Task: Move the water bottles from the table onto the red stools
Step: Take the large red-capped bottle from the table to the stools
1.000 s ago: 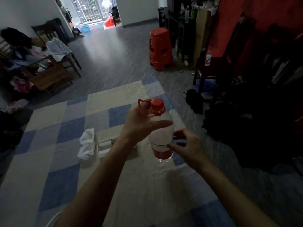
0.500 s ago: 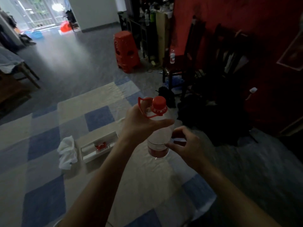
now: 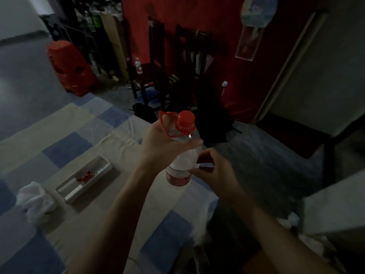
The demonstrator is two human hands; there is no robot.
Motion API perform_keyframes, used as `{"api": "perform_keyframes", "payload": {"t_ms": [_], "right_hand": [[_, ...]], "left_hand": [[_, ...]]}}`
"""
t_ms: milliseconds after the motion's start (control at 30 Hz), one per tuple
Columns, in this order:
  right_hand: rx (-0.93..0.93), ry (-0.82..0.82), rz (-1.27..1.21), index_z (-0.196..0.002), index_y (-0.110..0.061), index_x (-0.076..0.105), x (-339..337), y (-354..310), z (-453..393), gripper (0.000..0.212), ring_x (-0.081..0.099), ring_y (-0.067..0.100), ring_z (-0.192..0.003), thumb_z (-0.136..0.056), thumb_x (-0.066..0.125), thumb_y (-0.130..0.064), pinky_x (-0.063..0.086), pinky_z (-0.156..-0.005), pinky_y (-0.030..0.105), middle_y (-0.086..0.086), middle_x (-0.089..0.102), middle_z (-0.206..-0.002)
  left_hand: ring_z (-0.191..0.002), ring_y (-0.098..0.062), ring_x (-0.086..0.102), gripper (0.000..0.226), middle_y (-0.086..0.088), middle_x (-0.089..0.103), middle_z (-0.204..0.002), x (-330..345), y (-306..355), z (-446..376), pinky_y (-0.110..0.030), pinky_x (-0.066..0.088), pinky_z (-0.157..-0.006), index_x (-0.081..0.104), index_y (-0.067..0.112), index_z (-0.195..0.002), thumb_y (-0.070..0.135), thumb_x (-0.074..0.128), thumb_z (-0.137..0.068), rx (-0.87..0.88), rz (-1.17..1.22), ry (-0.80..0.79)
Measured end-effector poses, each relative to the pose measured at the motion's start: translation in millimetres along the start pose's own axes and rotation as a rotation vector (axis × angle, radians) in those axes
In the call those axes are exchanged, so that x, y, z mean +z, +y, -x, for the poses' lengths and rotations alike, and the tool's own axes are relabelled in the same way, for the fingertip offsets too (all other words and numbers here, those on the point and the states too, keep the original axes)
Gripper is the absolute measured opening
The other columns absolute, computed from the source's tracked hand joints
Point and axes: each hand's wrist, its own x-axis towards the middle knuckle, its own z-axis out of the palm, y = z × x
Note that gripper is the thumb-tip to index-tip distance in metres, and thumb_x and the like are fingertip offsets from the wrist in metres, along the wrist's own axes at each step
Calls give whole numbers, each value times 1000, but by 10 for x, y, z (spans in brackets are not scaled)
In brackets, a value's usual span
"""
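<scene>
I have just one view, from the camera on my head, wide-angled and tipped forward and down. It sits close above my forearms, which rise from the near edge. It looks over the checked table on the left toward the red stools far left and the red wall beyond. The corners curve.

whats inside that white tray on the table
The white tray holds something small and red near its middle, beside pale, shiny cylinder shapes. The dim, blurred picture does not show what they are, and anything beneath them is hidden.
</scene>
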Motion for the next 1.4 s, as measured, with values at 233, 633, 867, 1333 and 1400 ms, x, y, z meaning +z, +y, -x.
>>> {"api": "perform_keyframes", "payload": {"t_ms": [233, 633, 867, 1333, 1400], "right_hand": [[115, 185, -17, -103, -32, 58, -403, 131, 773, 31, 64, -8, -94, -80, 77, -23, 55, -74, 11, -14, 66, -100], [267, 575, 6, -105, -27, 58, -1336, 566, 2253, 33, 67, -1, -94, -80, 79, -18, 60, -80, 25, -12, 68, -103], [361, 840, -57, -97, -34, 57, -1690, 676, 3471, 32, 68, 4, -91, -80, 79, -19, 60, -81, 32, -10, 69, -98], [446, 1304, -95, -103, -17, 63, -1673, 735, 6228, 30, 71, 9, -93, -79, 80, -14, 61, -78, 29, -3, 72, -101], [462, 1365, -80, -99, -17, 63, -1619, 689, 6576, 28, 72, 11, -86, -78, 81, -13, 62, -72, 28, -5, 72, -98]], "left_hand": [[-78, 11, 64, 43, 18, 69, -77, 526, 329, 279, -6, 49, -65, 68, 29, -92, 39, 91, -57, -17, -26, -124], [-75, 9, 65, 35, 14, 69, -76, 1806, 1207, 960, -19, 54, -71, 65, 33, -82, 33, 92, -59, 121, 41, -479], [-76, 5, 67, 31, 10, 73, -79, 2562, 1775, 1783, -20, 57, -73, 72, 20, -86, 30, 90, -63, 283, 86, -722], [-95, -7, 69, 55, 9, 73, -96, 3360, 2658, 4114, -42, 57, -87, 70, 23, -101, 51, 86, -57, 531, 273, -1106], [-98, -5, 68, 62, 10, 72, -99, 3415, 2773, 4443, -40, 57, -88, 68, 22, -105, 56, 83, -55, 575, 290, -1150]]}}
